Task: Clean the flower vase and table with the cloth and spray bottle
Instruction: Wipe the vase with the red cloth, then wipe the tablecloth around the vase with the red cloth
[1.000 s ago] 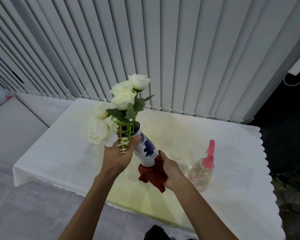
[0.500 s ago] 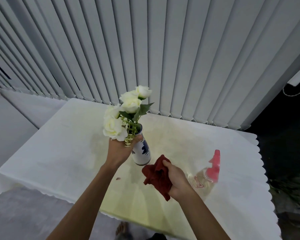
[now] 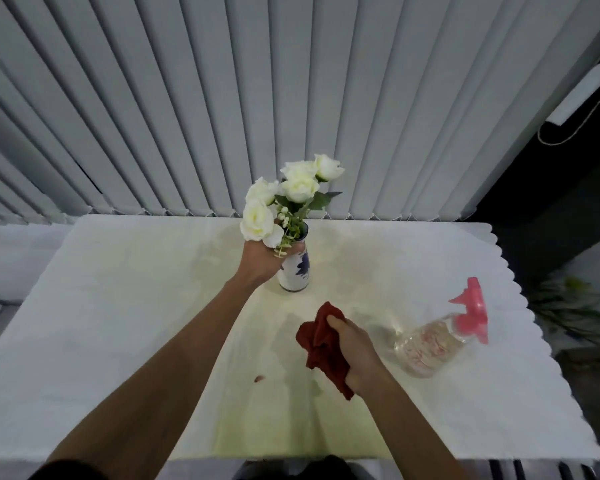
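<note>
A: Where is the vase?

B: The white vase [image 3: 294,273] with blue flowers painted on it stands upright on the table [image 3: 118,323], toward the far middle. The left hand [image 3: 262,259] is wrapped around its neck, just under the white roses [image 3: 291,192].

A: And the other hand?

B: The right hand [image 3: 352,355] is closed on a bunched red cloth [image 3: 321,348], nearer the person and apart from the vase. Whether the cloth touches the tabletop or hangs just above it, I can't tell from this angle.

A: The spray bottle?

B: The clear spray bottle [image 3: 433,342] with the pink trigger head sits on the table to the right of the cloth hand, untouched. There is a small reddish speck [image 3: 259,378] on the table cover between the forearms. Grey vertical blinds [image 3: 222,98] hang behind the table.
</note>
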A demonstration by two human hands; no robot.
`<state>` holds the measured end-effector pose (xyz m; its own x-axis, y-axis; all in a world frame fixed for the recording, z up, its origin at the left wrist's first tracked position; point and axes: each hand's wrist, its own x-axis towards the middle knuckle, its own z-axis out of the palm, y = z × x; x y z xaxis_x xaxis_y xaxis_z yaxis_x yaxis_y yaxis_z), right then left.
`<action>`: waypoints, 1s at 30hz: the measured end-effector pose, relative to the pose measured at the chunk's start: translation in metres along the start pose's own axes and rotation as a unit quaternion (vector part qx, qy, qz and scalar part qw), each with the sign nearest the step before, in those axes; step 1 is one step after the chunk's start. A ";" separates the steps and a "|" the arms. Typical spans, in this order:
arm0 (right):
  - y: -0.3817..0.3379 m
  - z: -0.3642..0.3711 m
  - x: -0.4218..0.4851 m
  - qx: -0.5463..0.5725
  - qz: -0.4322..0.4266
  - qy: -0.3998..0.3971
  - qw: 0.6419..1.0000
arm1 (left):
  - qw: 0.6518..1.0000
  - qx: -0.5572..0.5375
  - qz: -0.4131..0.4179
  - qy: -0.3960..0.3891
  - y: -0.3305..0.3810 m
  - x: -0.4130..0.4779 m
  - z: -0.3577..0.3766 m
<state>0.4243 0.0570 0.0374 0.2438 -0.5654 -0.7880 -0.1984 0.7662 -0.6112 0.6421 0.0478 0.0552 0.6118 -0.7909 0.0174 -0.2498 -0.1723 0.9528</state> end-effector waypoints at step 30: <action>0.017 0.057 -0.005 -0.121 -0.241 0.071 0.960 | 0.985 0.001 -0.130 -0.114 -0.084 0.013 -0.020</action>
<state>0.4740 0.0901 0.0351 0.2342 -0.8859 -0.4005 -0.3131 0.3213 -0.8937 0.6863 0.0641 -0.0185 0.4701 -0.8312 -0.2969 -0.1078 -0.3880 0.9153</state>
